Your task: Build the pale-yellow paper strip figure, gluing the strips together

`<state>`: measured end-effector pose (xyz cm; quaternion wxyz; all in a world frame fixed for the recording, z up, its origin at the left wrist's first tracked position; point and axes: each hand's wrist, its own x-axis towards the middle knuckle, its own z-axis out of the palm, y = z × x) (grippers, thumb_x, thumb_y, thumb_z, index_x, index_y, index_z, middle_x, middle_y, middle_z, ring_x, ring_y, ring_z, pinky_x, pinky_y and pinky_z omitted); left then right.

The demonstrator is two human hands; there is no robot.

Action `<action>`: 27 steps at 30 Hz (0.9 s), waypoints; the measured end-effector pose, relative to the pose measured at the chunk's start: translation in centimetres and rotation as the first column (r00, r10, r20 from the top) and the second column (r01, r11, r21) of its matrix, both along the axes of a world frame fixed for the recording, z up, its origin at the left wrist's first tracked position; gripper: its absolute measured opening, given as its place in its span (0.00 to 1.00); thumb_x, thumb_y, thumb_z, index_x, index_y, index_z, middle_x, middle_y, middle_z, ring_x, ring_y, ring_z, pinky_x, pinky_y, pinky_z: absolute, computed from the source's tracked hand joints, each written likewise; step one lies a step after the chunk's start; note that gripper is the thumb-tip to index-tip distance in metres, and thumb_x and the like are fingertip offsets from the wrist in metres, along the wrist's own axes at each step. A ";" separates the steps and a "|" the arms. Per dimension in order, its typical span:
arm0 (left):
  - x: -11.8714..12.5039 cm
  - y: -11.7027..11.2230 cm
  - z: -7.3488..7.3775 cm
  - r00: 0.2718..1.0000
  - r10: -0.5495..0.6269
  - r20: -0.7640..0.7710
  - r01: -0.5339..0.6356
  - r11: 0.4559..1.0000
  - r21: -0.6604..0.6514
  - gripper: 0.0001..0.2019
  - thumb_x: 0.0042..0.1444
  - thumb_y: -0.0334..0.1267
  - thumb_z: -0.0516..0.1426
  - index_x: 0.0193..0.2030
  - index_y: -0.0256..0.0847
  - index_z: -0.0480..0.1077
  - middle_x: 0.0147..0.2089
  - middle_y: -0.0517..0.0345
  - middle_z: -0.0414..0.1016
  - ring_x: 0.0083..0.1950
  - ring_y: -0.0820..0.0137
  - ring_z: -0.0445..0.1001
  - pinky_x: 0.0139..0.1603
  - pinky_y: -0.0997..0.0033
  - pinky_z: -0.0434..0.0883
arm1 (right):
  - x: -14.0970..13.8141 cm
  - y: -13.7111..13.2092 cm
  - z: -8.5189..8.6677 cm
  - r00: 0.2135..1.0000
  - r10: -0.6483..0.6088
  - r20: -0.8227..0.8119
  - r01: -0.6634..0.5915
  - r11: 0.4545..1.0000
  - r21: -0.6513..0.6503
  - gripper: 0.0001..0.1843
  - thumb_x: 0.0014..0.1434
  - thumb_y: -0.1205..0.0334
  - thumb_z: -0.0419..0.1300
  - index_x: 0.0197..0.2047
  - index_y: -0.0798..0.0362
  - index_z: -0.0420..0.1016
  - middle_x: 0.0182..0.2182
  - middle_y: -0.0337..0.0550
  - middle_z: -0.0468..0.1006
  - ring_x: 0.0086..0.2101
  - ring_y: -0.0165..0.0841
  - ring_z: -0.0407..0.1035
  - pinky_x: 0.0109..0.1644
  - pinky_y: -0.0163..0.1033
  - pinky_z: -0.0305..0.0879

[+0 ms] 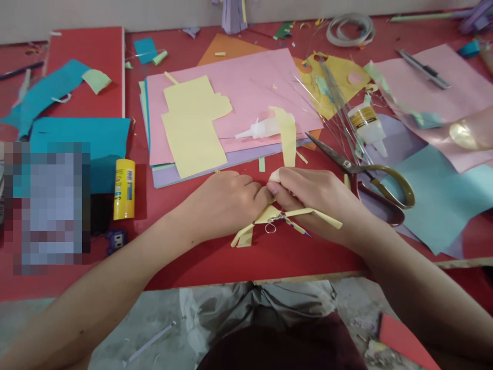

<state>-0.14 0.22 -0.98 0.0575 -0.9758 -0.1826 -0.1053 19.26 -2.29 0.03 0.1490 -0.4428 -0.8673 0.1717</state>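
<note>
Near the table's front edge, my left hand (pixel 234 200) and my right hand (pixel 314 198) meet with their fingers closed around a small pale-yellow paper craft (pixel 268 213). Folded paper strips stick out from it on both sides. A small wire loop and a thin purple-marked piece show at its lower side. Much of the craft is hidden under my fingers. Something whitish lies at the tip of a right-hand finger, too small to name. Just beyond my hands, a curved yellow paper strip (pixel 288 139) lies across a white glue bottle (pixel 262 128).
Scissors (pixel 356 167) lie open to the right, near another glue bottle (pixel 367 126). A glue stick (pixel 124 189) stands left. Stacked pink paper (pixel 254 77) carries a yellow cutout (pixel 194 126). A cutter knife (pixel 423 69) and a tape roll (pixel 350 29) lie further back.
</note>
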 end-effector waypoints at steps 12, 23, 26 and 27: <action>-0.1 0.1 0.1 1.000 0.001 0.005 -0.001 1.000 0.003 0.09 0.60 0.27 0.50 0.30 0.36 0.67 0.23 0.56 0.70 0.26 0.67 0.71 0.24 0.69 0.62 | -0.1 0.1 -0.2 0.999 0.004 -0.032 -0.004 1.000 0.018 0.14 0.69 0.60 0.45 0.30 0.52 0.59 0.23 0.35 0.64 0.23 0.27 0.59 0.28 0.36 0.48; -0.5 0.4 0.3 0.992 0.026 0.121 -0.013 0.994 -0.105 0.08 0.63 0.30 0.49 0.35 0.36 0.68 0.24 0.59 0.72 0.25 0.70 0.70 0.24 0.72 0.59 | -0.3 0.3 0.2 0.962 -0.083 -0.261 0.047 0.989 -0.143 0.15 0.68 0.58 0.48 0.29 0.52 0.60 0.21 0.33 0.63 0.21 0.24 0.54 0.27 0.31 0.51; -0.6 0.5 0.5 0.990 0.043 0.136 -0.006 0.965 -0.262 0.11 0.65 0.34 0.48 0.35 0.37 0.69 0.24 0.60 0.72 0.24 0.72 0.69 0.24 0.74 0.58 | 0.0 0.2 0.2 0.935 -0.118 -0.333 0.042 0.973 -0.228 0.15 0.68 0.57 0.49 0.29 0.52 0.61 0.22 0.32 0.63 0.22 0.24 0.55 0.27 0.30 0.52; -0.7 0.5 0.5 0.987 0.044 0.152 0.006 0.949 -0.316 0.12 0.65 0.35 0.48 0.34 0.37 0.69 0.24 0.60 0.72 0.24 0.73 0.68 0.25 0.74 0.58 | 0.1 0.2 0.1 0.928 -0.123 -0.353 0.034 0.968 -0.249 0.14 0.67 0.57 0.50 0.30 0.52 0.62 0.22 0.32 0.63 0.23 0.24 0.56 0.27 0.30 0.52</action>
